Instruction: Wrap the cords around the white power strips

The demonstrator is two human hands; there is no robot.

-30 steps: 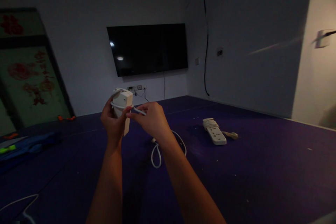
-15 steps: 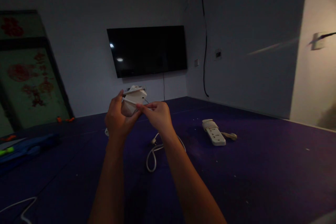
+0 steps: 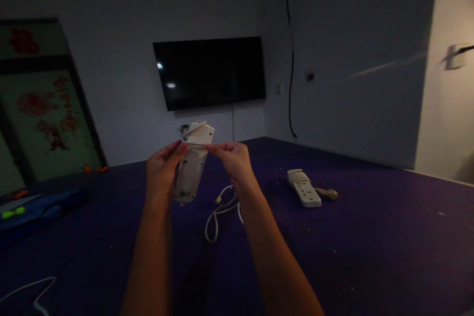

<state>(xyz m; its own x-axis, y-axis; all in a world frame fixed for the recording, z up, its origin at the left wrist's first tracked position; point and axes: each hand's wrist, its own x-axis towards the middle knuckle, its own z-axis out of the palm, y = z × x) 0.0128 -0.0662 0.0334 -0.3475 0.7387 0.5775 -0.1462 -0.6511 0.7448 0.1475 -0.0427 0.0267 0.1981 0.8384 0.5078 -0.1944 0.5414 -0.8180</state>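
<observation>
Between my two hands a white power strip [image 3: 191,173] hangs over the purple surface, its underside with a barcode label facing me. Its white cord [image 3: 196,144] crosses the upper part of the strip. My left hand [image 3: 163,168] is closed at the strip's left edge, thumb and fingers pinching there. On the other side my right hand [image 3: 235,160] pinches the cord at the strip's right edge. Below, a loop of white cord [image 3: 212,227] with a plug [image 3: 218,200] lies on the surface, partly behind my right forearm.
To the right lies a second power strip [image 3: 309,196] with its cord wound round one end and its plug [image 3: 329,193] beside it. Blue cloth [image 3: 48,210] lies at left, and another white cord [image 3: 37,291] at lower left. A television [image 3: 211,74] hangs on the wall.
The power strip has turned from a tilted, foreshortened pose so its long underside faces me. My left hand has shifted from gripping round it to its left edge. The cord is now across it.
</observation>
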